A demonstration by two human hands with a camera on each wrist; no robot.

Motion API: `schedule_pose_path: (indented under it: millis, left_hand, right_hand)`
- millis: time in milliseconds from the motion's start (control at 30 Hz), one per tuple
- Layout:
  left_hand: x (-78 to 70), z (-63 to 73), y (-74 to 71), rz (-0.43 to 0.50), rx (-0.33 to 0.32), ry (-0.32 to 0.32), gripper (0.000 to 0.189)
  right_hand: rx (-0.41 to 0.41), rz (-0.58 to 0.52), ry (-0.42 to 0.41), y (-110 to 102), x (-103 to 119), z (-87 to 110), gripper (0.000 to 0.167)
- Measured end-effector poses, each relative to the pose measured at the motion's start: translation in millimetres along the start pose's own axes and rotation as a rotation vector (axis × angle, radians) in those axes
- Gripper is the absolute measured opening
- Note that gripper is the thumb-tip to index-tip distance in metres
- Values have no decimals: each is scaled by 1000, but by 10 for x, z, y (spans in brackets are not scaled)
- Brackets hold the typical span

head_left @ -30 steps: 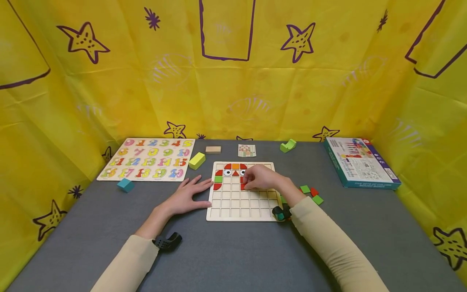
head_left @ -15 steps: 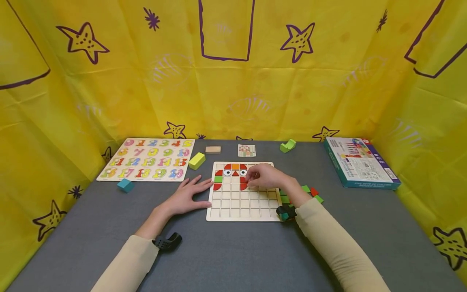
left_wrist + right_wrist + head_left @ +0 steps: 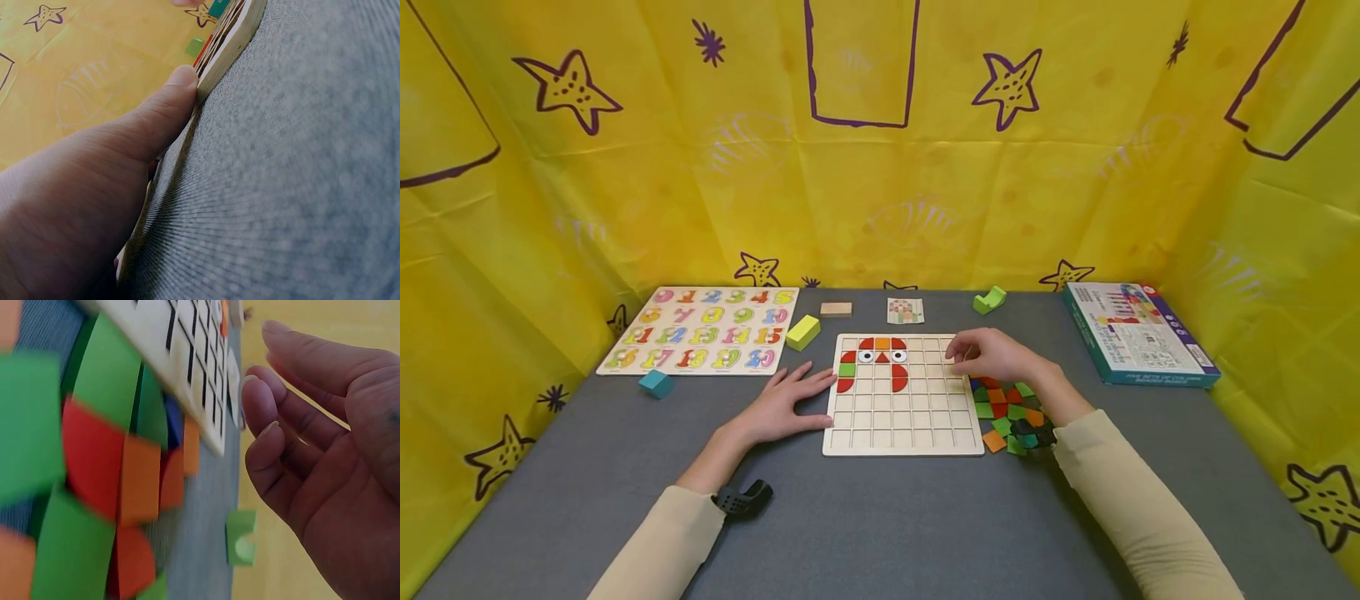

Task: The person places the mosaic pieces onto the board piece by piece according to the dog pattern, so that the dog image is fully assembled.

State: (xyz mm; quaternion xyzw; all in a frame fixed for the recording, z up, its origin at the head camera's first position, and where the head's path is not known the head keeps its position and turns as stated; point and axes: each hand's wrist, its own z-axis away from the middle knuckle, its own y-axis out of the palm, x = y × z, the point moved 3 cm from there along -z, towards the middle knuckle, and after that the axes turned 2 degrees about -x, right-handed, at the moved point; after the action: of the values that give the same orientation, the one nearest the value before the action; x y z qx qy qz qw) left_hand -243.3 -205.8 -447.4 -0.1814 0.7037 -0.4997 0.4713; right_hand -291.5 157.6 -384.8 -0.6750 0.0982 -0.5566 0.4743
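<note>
Worst visibility is the loose tile pile [image 3: 997,407]: in the head view my right wristband [image 3: 1032,434] and forearm cover part of it, and in the right-wrist view it's blurred and cut off at the left side, so no count. The grid board [image 3: 917,421] sits flat on the grey table [image 3: 880,525] right in front of me, but both wrist views only catch pieces of it. Left-wrist view shows my thumb against the board's edge; the other fingers are mostly hidden behind the hand, and a sliver of a fingertip is clipped at the top. Printing on the small picture card [image 3: 906,311] past the board is too small to make out. Both sleeves run off the bottom of the head view. Pose: left hand [image 3: 790,404] lies low with fingers spread, thumb and fingertips at the board's left edge, not gripping anything. Right hand [image 3: 992,354] is at the board's upper right, palm inward, fingers loosely bent, thumb apart from them, no piece in it; can't tell if it touches the board. The red, orange, green and eye tiles [image 3: 882,344] sit in the upper-left cells
</note>
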Motion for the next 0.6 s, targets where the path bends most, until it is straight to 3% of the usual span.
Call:
schedule_pose_path:
  millis: [400,600]
  left_hand:
    - [8,-2,6,3,-6,5,81]
    - [-4,-2,-8,4,-3,7,81]
  right_hand:
    - [3,11,82,-127,-389,199,19]
    - [26,33,89,-136,-462,247,19]
